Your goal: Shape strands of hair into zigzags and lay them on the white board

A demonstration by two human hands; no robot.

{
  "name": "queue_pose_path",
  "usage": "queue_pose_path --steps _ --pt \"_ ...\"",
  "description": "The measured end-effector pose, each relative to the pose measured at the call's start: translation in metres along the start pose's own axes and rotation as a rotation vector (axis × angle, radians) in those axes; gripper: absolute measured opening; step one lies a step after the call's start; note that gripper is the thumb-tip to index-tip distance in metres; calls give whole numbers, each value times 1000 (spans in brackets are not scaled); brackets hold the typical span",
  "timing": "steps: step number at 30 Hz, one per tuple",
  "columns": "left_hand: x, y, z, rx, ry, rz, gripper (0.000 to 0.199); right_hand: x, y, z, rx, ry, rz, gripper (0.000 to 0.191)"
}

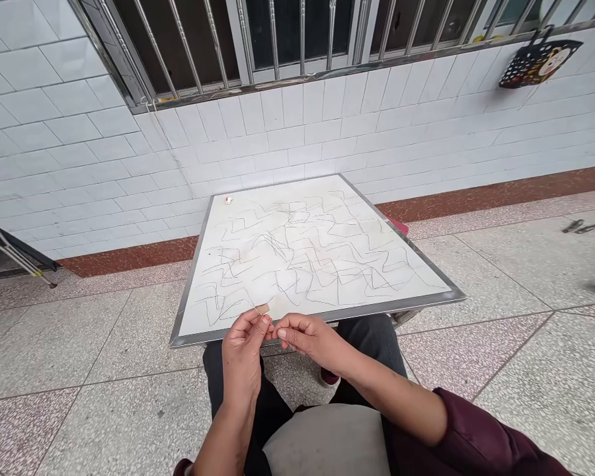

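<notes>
My left hand (pixel 244 347) is closed in a pinch at the near edge of a white board (pixel 250 206) with a grey rim. Thumb and finger grip a thin pale strand (pixel 272 326), which passes across to my right hand (pixel 313 338). That hand pinches the same strand just to the right, fingertips close to the left ones. Whether it is wire or thread, I cannot tell. A small tan strip (pixel 262 309) shows at the left fingertips. Many thin, bent dark strands (pixel 337 271) lie spread over the board.
Behind the board stands a white tiled wall (pixel 277 142) with a barred window (pixel 302 39). A small red-and-white object (pixel 229 200) sits at the board's far left corner. A dotted bag (pixel 538 63) hangs at right. My legs are under the near edge.
</notes>
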State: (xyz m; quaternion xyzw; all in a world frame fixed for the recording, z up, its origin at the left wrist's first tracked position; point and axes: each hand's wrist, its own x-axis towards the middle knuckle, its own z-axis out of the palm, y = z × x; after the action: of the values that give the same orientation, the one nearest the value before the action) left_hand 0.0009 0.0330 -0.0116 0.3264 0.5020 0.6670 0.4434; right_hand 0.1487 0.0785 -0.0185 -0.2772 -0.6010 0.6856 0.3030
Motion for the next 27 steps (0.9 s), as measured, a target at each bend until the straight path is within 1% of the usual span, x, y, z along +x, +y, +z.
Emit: queue_pose_path --steps 2,4,6,10,12,14,17,24,27 --pt "0 -1 0 -1 13 3 28 0 -1 -1 65 -31 32 40" --pt "1 -1 1 5 22 -1 28 1 -2 -1 68 -33 43 38" --pt "1 -1 1 19 21 -6 28 1 -2 0 3 -3 17 33" --pt "1 0 1 59 31 17 25 2 0 3 -186 60 -114 20" --pt "0 0 1 71 31 18 26 3 2 4 -251 90 -156 18" --pt "0 0 1 85 14 10 28 4 5 4 -286 129 -169 17" --pt "-1 0 0 107 -4 5 31 5 8 5 -282 164 -166 17" --pt "-1 -6 -2 81 9 9 32 6 9 5 -230 129 -150 20" --pt "-2 -7 -1 82 31 13 31 6 10 5 -240 140 -162 19"
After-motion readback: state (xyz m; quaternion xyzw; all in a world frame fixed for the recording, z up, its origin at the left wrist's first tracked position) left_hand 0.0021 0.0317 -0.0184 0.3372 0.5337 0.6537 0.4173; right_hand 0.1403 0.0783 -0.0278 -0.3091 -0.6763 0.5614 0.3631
